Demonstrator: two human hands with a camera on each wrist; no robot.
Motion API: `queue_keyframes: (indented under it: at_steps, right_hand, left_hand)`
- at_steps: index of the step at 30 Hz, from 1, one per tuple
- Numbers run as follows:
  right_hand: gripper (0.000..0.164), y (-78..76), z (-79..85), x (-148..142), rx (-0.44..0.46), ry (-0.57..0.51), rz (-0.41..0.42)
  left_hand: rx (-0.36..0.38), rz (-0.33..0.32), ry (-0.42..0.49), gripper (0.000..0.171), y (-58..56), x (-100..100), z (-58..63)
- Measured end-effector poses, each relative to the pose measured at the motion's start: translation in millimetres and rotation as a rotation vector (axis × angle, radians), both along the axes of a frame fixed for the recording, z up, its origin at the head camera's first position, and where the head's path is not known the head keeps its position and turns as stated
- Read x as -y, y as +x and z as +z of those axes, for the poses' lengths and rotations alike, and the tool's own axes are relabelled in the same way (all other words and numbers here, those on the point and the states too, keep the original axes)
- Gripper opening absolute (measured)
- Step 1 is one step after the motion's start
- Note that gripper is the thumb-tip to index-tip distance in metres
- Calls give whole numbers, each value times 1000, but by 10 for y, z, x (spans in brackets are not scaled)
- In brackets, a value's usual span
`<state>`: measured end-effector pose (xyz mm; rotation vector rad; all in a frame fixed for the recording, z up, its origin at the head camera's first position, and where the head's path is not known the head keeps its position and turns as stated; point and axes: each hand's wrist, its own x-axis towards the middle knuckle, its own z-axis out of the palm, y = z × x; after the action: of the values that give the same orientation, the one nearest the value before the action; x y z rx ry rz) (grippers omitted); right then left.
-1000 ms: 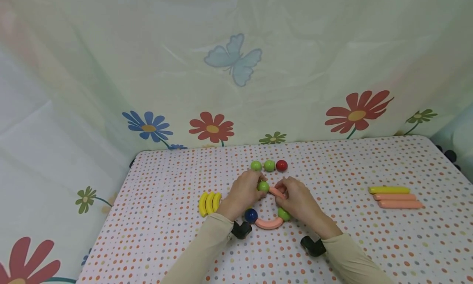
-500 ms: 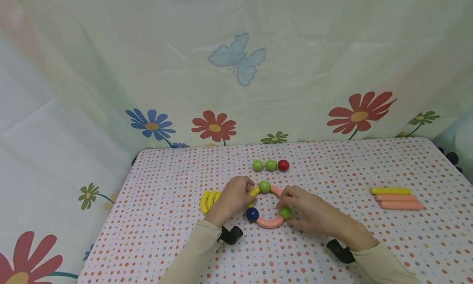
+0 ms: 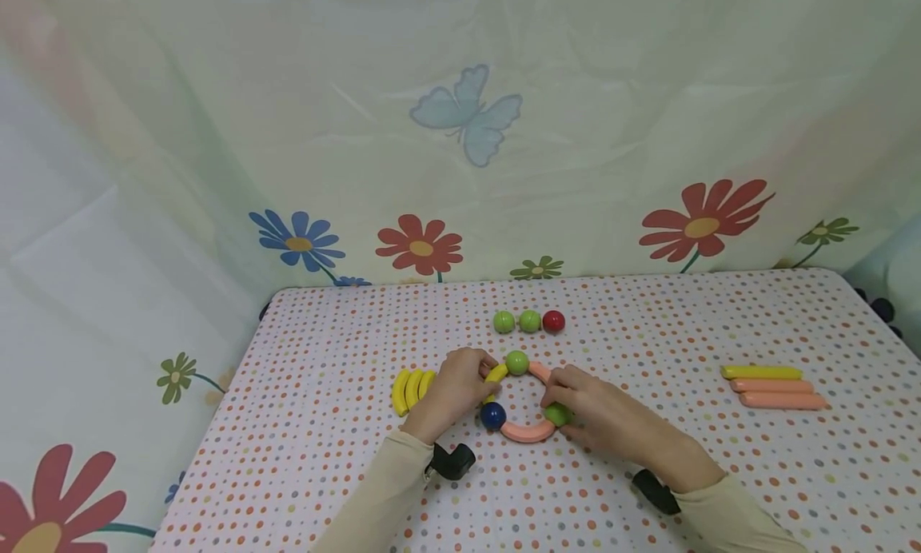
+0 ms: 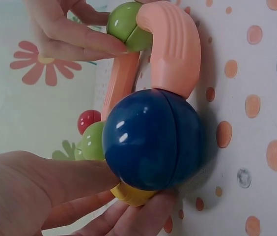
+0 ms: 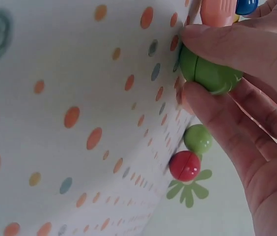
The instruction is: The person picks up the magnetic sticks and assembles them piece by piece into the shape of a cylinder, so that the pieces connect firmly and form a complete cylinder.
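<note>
A ring of toy balls and curved rods lies on the table in front of me. At its left my left hand [image 3: 458, 383] pinches a yellow curved rod [image 4: 132, 194], beside the blue ball [image 4: 143, 140]. My right hand [image 3: 600, 409] grips the green ball [image 5: 208, 71] at the ring's lower right between thumb and fingers. A pink curved rod [image 3: 528, 432] joins the blue ball and that green ball along the near side. Another green ball [image 3: 516, 363] sits at the top of the ring, between the yellow rod and a second pink rod [image 3: 538, 371], which the right hand partly hides.
Behind the ring stand two green balls [image 3: 529, 321] and a red ball [image 3: 553, 321] in a row. Several yellow curved rods [image 3: 412, 390] lie left of my left hand. Far right are a yellow straight rod [image 3: 761, 372] and two pink ones [image 3: 783, 400]. A dotted cloth [image 3: 324, 457] covers the table.
My left hand has gone from the top green ball to the yellow rod. The right hand has shifted from the upper pink rod down to the lower right green ball.
</note>
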<state>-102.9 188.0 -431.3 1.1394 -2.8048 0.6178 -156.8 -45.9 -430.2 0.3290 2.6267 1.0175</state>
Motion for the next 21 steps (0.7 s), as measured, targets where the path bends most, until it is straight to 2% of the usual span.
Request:
queue_keyframes:
  at_steps: [7,13,21]
  right_hand:
    - [29,-37,62,33,8,40,42]
    - [32,-43,76,31,48,68,16]
    - [45,-83,139,-99,152,-32,-29]
  left_hand:
    - [50,28,67,26,-16,12,-9]
    - [70,26,128,21,-17,32,-17]
    - [52,38,109,19,-32,21,-31]
